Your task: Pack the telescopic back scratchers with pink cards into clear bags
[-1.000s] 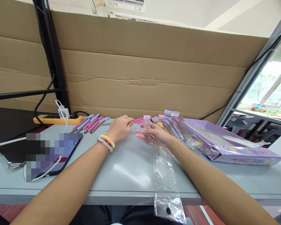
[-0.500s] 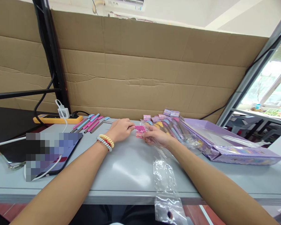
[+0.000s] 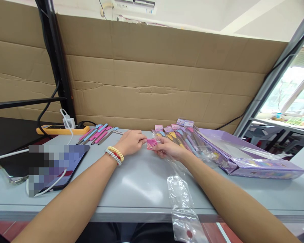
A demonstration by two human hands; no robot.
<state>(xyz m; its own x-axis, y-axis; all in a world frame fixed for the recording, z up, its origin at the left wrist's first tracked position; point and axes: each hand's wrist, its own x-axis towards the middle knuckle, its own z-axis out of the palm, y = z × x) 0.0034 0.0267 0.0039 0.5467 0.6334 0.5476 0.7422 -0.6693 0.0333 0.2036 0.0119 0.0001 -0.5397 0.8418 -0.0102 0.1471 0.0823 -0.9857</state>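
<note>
Between my hands is a pink claw-shaped head of a back scratcher (image 3: pixel 152 142), against a small pink printed card (image 3: pixel 150 147). The fingertips of my left hand (image 3: pixel 132 141) are pinched together at the left side of this head; the shaft is hidden behind the hand. My right hand (image 3: pixel 170 148) is closed on the clear plastic bag (image 3: pixel 181 192), thumb near the card. The bag hangs down past the table's front edge. Left of my left hand lie several pink and blue back scratchers (image 3: pixel 98 134) with metal shafts, unbagged. Beyond my right hand several bagged back scratchers (image 3: pixel 184 135) are piled.
An open purple box (image 3: pixel 266 168) stands at right with clear plastic in it. On the left are a tablet-like device (image 3: pixel 73 165) with a white cable and an orange power strip (image 3: pixel 63 129). A cardboard panel (image 3: pixel 167 81) closes off the back of the grey table (image 3: pixel 131 192).
The pink head shows less clearly, lower against the card and closer to my right fingers. The bag's hanging end has swung slightly to the right. My left hand has barely moved.
</note>
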